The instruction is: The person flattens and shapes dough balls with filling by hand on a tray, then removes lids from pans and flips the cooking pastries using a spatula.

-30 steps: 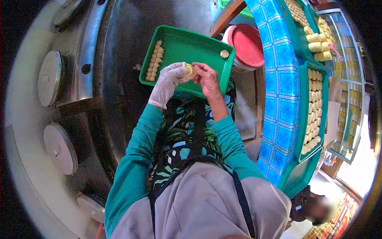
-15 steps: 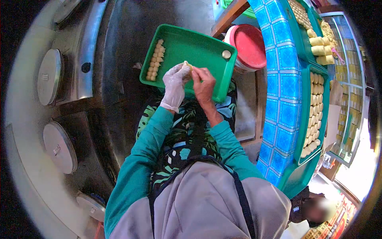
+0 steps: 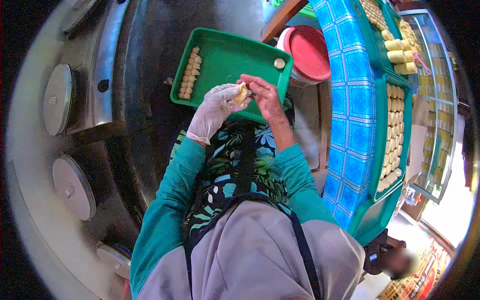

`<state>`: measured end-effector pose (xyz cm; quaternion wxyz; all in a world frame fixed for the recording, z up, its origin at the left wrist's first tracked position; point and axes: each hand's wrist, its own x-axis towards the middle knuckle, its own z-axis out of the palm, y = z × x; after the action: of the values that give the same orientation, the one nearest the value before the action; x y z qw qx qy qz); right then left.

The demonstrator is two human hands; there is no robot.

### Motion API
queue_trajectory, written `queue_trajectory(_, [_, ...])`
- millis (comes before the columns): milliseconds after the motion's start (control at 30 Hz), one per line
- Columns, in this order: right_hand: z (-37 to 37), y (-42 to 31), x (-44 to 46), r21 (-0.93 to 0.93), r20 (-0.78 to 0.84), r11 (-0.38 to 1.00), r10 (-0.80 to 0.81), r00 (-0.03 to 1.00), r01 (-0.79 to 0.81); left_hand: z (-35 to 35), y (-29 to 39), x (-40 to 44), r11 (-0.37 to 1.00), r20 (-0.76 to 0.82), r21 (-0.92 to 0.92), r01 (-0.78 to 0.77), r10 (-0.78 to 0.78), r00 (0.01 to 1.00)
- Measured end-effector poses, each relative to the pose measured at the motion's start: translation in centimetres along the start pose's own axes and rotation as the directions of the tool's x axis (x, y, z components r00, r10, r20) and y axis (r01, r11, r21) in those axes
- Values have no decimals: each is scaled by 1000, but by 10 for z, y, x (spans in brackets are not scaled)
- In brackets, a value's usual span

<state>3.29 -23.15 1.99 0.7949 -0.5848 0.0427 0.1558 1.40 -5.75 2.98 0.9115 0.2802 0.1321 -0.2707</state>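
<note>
My left hand, in a thin whitish glove, is closed on a small yellowish dough piece over the near edge of the green tray. My bare right hand is right beside the dough, its fingers apart; whether a fingertip still touches the piece is hard to tell. Pale shaped dough pieces stand in rows along the tray's left side. One round dough ball lies alone near its right edge.
A bucket with a red lid stands right of the tray. The blue-clothed table on the right bears trays of dough pieces. Round metal lids line the left. Another person is at the lower right.
My fingers were pinched together around the dough; now my right fingers have spread and more of the piece shows. Both hands have shifted slightly, and the view has moved a little.
</note>
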Motion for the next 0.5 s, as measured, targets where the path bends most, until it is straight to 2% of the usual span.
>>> queue_trajectory(33, [-3, 1, 2, 105, 166, 993, 43, 985, -61, -2, -1, 2, 1000, 2, -2, -2, 2, 1000])
queue_trajectory(100, [-6, 6, 2, 71, 177, 993, 84, 981, -97, -6, -1, -2, 986, -5, 166, 27, -26, 1000])
queue_trajectory(167, [-7, 12, 5, -1, 65, 1000, 26, 998, -26, -6, 1, -3, 985, -15, 173, 28, -26, 1000])
queue_trajectory(200, [-3, 9, 1, 2, 64, 1000, 26, 998, -27, -5, 0, -2, 983, -12, 183, 35, -34, 999])
queue_trajectory(233, [1, 4, -5, -114, 5, 992, -52, 999, 52, -4, -1, -1, 982, -9, 185, 38, -37, 999])
queue_trajectory(267, [4, 0, -10, -234, -45, 965, -136, 990, 122, -3, -3, 0, 994, -67, 113, 10, -3, 998])
queue_trajectory(300, [4, 2, -14, -234, -49, 965, -136, 990, 121, -1, -5, -1, 999, -131, 40, -19, 24, 991])
queue_trajectory(333, [5, 4, -16, -467, 10, 820, -370, 929, 331, 1, -7, -3, 999, -131, 40, -18, 23, 991])
queue_trajectory(367, [6, 4, -16, -651, 130, 573, -563, 816, 498, 2, -8, -2, 999, -178, 22, -46, 49, 983])
queue_trajectory(400, [7, 3, -20, -725, 200, 431, -615, 763, 538, 4, -8, -2, 997, -228, 2, -75, 74, 971])
queue_trajectory(433, [10, 1, -25, -724, 207, 427, -616, 760, 542, -3, -13, 2, 997, -227, -1, -82, 80, 971])
queue_trajectory(500, [16, -2, -30, -860, 372, 48, -624, 688, 508, -10, -18, 12, 995, -258, -58, -81, 64, 964])
